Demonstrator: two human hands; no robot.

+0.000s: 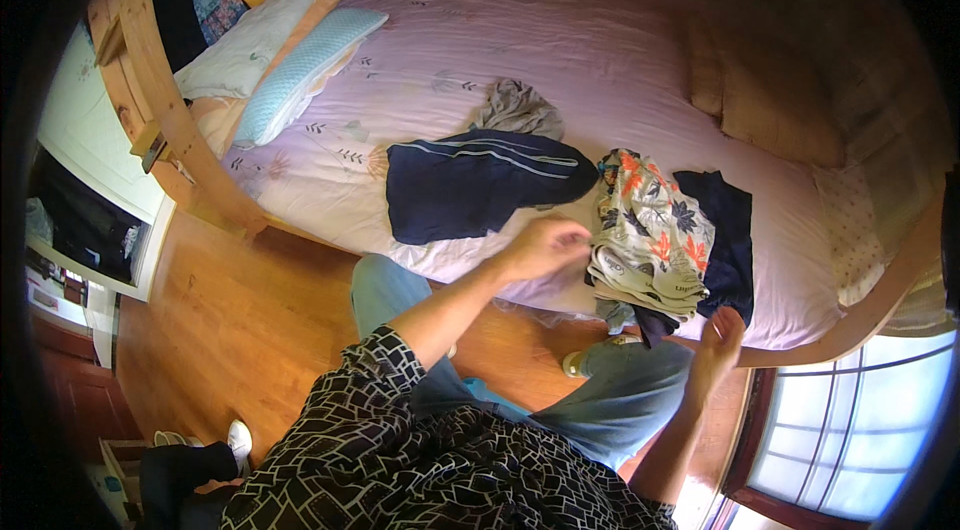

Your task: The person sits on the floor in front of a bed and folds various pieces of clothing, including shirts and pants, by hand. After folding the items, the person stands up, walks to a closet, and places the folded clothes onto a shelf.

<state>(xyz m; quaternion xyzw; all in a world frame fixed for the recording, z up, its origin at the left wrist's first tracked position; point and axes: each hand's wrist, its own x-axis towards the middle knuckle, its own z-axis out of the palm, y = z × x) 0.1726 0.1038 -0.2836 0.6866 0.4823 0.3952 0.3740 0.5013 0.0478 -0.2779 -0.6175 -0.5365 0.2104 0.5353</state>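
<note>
Lilac, leaf-printed bedspread (600, 20) across the top and middle of the frame, with warm-brown wooden floorboards (200, 300) at lower left. Right of centre, near the bed's front edge: off-white cloth garment with orange and dark leaf print (655, 210), loosely layered, cream bands at the lower end, long axis running from upper left to lower right. Set between both hands, beside and partly over a plain navy cloth garment (735, 220). Just off its left side, left hand (545, 248), fingers bunched; impossible to say whether pinching a fold or merely beside it. Just below its lower right corner, right hand (721, 342), thumb and fingers parted, nothing visible between. Left hand seemingly nearer, aimed across that long axis; right hand by the banded end.
</note>
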